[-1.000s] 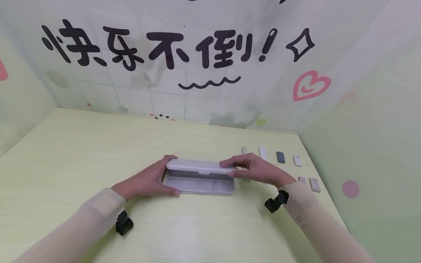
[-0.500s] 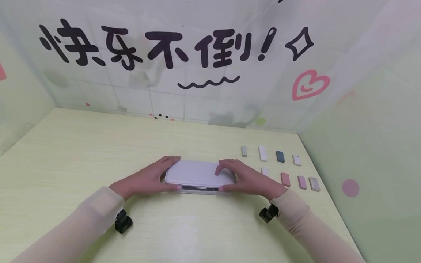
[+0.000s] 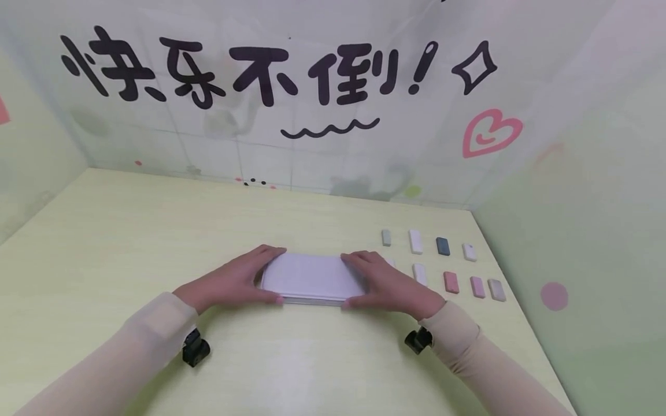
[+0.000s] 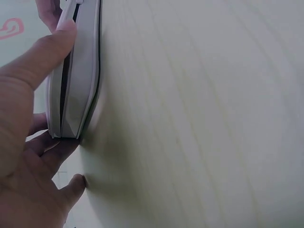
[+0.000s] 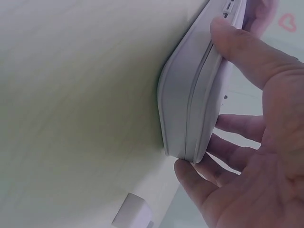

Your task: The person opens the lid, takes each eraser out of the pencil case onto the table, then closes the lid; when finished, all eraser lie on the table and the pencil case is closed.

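A pale lilac pencil case [image 3: 312, 274] lies flat on the table with its lid down over the base. At its left end my left hand [image 3: 231, 283] holds it, thumb at the front edge and fingers at the back. My right hand [image 3: 387, 284] grips the right end the same way, its thumb by the lid's seam. A dark slit shows along the seam of the case [image 4: 84, 71] in the left wrist view. On the right side of the case [image 5: 180, 95], the seam looks nearly closed. The inside is hidden.
Several small flat blocks stand in two rows to the right, among them a dark blue block [image 3: 443, 246], a red block [image 3: 451, 282] and a pink block [image 3: 477, 287]. Printed cloth walls [image 3: 572, 231] border the table [image 3: 156, 231] behind and at the sides.
The lid of the pencil case has swung down toward the front, covering the compartments that showed earlier. My right hand moved left and down with it; my left hand stayed at the left end.
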`<state>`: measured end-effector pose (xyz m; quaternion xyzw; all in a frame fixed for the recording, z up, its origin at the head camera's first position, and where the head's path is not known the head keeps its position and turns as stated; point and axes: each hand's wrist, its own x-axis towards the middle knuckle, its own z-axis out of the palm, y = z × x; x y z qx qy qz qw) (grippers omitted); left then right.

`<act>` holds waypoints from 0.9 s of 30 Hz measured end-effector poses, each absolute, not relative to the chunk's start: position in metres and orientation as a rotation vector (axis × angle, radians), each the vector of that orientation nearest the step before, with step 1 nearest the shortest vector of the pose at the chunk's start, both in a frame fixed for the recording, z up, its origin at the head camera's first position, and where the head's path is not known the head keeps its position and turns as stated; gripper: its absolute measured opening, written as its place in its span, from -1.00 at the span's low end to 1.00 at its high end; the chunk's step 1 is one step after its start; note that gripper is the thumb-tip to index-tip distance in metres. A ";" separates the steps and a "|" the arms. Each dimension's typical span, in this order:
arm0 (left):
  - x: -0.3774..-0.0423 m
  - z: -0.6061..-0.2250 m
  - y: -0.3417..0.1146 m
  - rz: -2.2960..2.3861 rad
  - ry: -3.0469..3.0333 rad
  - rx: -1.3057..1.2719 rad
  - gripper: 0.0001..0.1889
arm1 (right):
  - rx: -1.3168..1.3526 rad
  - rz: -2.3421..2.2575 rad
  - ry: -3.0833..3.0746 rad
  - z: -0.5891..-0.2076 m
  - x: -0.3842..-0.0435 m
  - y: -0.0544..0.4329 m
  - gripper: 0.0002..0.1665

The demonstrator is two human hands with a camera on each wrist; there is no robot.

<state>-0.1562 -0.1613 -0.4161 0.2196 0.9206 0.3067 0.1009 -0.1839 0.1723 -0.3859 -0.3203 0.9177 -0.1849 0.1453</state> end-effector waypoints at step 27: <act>-0.154 -0.411 -0.159 0.883 2.698 0.625 0.11 | -0.911 -0.561 2.640 -0.390 -0.184 0.170 0.16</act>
